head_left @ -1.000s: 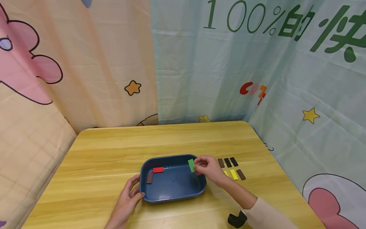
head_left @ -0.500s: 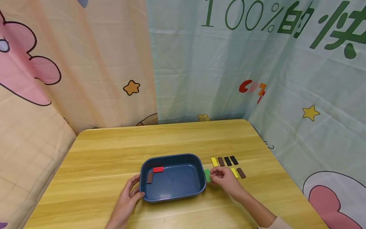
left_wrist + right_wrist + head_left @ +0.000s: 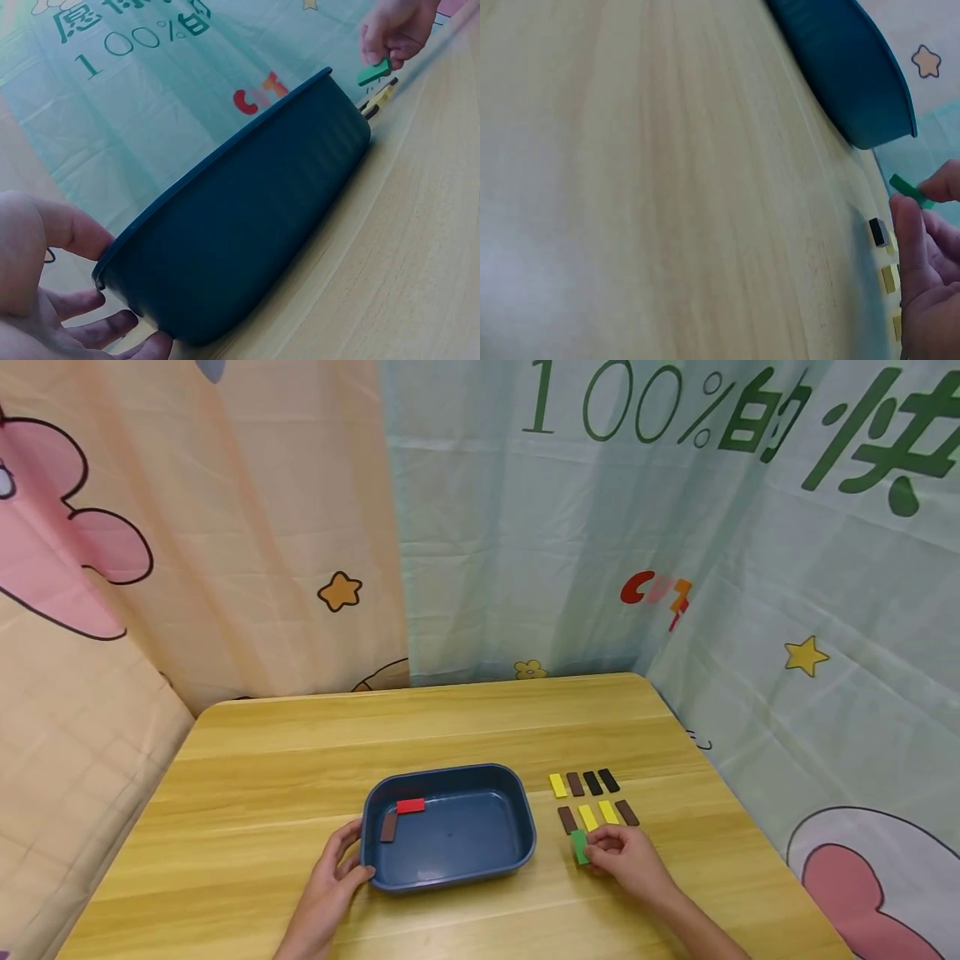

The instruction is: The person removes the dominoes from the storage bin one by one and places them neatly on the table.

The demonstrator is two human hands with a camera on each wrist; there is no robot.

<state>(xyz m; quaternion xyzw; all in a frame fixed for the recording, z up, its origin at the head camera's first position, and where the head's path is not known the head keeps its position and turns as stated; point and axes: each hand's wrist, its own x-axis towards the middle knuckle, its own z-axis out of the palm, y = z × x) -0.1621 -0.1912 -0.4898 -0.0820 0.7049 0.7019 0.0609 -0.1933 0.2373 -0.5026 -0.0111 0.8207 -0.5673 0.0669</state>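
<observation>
A dark blue plastic tub (image 3: 450, 878) sits on the table, with a red block (image 3: 410, 806) and a brown block (image 3: 388, 827) lying inside at its left end. My left hand (image 3: 330, 885) grips that left end, thumb at the rim and fingers against the outer wall, as the left wrist view also shows. Right of the tub, my right hand (image 3: 628, 862) pinches a green block (image 3: 580, 847) between thumb and fingertips. In the right wrist view the green block (image 3: 911, 191) is held above the table, apart from the tub (image 3: 855, 75).
Two rows of small blocks lie right of the tub: a yellow block (image 3: 557, 785), a brown block (image 3: 575, 783) and two black ones (image 3: 592, 782) behind; brown (image 3: 567, 820) and yellow blocks (image 3: 587, 817) in front. Printed curtains (image 3: 495, 568) hang behind the wooden table (image 3: 225, 827).
My right hand has carried the green block from above the tub's right end out to the right and toward me, near the front row. My left hand has stayed on the tub.
</observation>
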